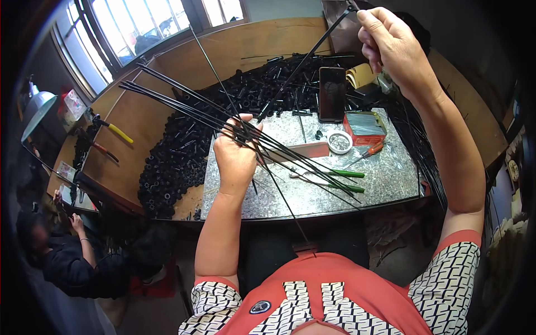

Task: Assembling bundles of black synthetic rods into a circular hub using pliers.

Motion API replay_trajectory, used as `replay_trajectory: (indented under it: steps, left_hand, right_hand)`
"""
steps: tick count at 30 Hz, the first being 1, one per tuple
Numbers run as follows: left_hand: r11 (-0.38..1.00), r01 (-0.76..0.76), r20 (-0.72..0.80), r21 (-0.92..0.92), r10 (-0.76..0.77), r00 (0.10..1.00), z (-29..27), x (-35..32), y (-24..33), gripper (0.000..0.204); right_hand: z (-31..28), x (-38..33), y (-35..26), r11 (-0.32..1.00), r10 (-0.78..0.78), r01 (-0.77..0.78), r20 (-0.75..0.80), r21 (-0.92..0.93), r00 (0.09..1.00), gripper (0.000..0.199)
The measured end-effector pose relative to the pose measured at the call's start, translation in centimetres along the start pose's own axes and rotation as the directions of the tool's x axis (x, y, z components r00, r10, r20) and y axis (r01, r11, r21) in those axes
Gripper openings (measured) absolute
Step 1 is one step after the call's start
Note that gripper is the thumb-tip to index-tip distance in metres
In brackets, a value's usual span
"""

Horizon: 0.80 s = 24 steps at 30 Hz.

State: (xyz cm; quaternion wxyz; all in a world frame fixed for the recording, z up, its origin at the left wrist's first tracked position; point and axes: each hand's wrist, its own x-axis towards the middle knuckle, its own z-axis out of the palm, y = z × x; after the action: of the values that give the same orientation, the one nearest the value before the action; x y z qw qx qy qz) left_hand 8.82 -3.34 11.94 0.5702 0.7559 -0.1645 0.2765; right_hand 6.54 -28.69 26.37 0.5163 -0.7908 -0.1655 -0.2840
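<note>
My left hand [237, 151] is closed around a bundle of thin black rods [184, 106] over the worktop. They slant from the upper left down toward the lower right, and a few cross at other angles. Raised at the upper right, my right hand [393, 47] pinches the top end of a longer black rod [312, 50]. That rod slopes down toward my left hand, with a thicker sleeve-like part near its lower end. Beneath the bundle lie pliers with green handles [347, 173], partly covered by the rods.
Small black cylindrical parts [167, 151] are heaped behind and left of the speckled worktop [229, 206]. A phone [332, 92], a white dish [339, 142], a red box [364, 128] and an orange-handled screwdriver [373, 149] stand nearby. A co-worker [84, 262] sits at far left.
</note>
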Motion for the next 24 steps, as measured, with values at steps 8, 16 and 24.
replay_trajectory:
  steps: [8,16,24]
  left_hand:
    - [0.997,0.029,0.109,-0.07,-0.021,0.994,0.8,-0.3,1.7,0.021]
    - [0.901,0.079,0.207,-0.426,0.013,0.978,0.8,0.7,2.6,0.02]
    - [0.913,0.108,0.051,-0.393,-0.095,0.994,-0.1,1.4,2.1,0.014]
  right_hand:
    - [6.2,-2.6,2.5,0.932,-0.163,0.185,0.096,-0.312,0.982,0.023]
    - [8.7,-6.8,1.4,0.979,-0.145,0.188,0.382,-0.076,0.913,0.05]
    - [6.4,-11.4,1.0,0.97,0.232,-0.215,0.681,-0.111,0.695,0.018]
